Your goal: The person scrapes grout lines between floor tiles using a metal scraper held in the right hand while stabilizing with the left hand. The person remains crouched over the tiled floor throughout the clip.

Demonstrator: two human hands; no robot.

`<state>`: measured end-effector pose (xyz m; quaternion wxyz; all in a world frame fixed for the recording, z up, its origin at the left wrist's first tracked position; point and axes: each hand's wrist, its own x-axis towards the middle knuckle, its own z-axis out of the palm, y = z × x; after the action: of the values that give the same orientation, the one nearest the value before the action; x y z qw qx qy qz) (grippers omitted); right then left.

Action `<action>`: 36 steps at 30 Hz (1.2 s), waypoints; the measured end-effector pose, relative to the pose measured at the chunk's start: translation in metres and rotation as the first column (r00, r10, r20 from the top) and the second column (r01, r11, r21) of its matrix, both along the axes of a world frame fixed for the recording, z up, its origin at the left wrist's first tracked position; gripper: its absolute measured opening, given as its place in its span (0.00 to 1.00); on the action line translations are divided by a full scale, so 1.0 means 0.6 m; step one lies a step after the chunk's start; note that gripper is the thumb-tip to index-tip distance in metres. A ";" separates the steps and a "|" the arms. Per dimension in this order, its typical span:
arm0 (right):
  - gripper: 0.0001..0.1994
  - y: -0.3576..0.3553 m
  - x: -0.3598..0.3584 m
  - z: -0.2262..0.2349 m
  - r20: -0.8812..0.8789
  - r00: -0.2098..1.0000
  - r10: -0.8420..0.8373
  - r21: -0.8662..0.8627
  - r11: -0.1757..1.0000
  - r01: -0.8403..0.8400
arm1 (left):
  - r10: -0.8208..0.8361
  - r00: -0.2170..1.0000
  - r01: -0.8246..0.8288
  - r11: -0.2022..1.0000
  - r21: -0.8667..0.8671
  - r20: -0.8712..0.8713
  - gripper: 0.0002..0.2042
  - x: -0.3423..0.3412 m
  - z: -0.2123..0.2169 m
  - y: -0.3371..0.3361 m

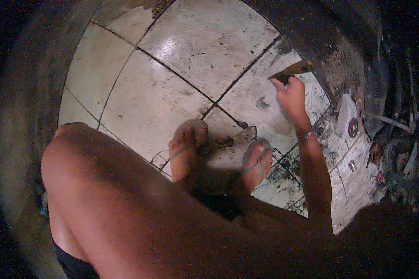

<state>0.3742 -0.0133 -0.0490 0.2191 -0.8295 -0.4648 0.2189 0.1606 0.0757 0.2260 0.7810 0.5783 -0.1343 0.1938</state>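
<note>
At the upper right, my right hand (292,95) is closed on a brown flat tool (294,69) that has a hole near one end. Its darker, narrower end points left, past my thumb. The tool is just above or against the dirty white floor tiles (191,42); I cannot tell whether it touches them. A band circles my right wrist. My left hand does not show.
My sandalled feet (188,139) stand on the tiles, with dark grime around them. Loose brown dirt (342,69) lies along the right edge. Near it are a white piece with a dark round part (348,118), a small metal cylinder (352,166) and jumbled scrap (395,158).
</note>
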 end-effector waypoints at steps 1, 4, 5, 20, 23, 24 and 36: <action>0.12 -0.001 0.001 -0.003 0.013 1.000 -0.010 -0.024 1.000 0.010 | -0.011 1.000 0.011 1.000 -0.014 0.007 0.13 0.000 0.000 0.001; 0.15 -0.005 0.005 -0.013 0.071 0.997 0.010 0.020 1.000 -0.011 | -0.039 0.999 0.040 0.999 -0.029 0.030 0.13 -0.003 0.006 0.002; 0.14 -0.005 0.006 -0.014 0.074 0.997 -0.009 -0.014 1.000 0.010 | -0.043 0.999 0.044 0.998 -0.033 0.027 0.13 -0.004 0.009 0.002; 0.08 -0.005 0.006 -0.014 -0.308 0.943 -0.127 0.144 0.974 0.178 | 0.464 0.818 -0.170 0.759 0.628 -0.340 0.17 -0.016 -0.161 -0.049; 0.08 0.001 0.034 -0.022 -0.306 0.942 -0.140 0.209 0.955 0.210 | 0.631 0.568 0.213 0.508 0.835 -0.529 0.26 -0.129 -0.271 -0.076; 0.12 0.005 0.040 -0.020 -0.275 0.954 -0.118 0.294 0.934 0.201 | 0.672 0.575 0.159 0.468 0.869 -0.467 0.28 -0.165 -0.301 -0.090; 0.11 0.084 0.104 -0.039 -0.202 0.954 -0.222 0.309 0.910 0.277 | 0.792 0.459 0.058 0.426 0.903 -0.403 0.25 -0.248 -0.397 -0.140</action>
<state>0.4367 0.0370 -0.0723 0.4199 -0.8122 -0.3657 0.1740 0.0117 -0.0084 -0.0124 0.2962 0.9016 0.3148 0.0146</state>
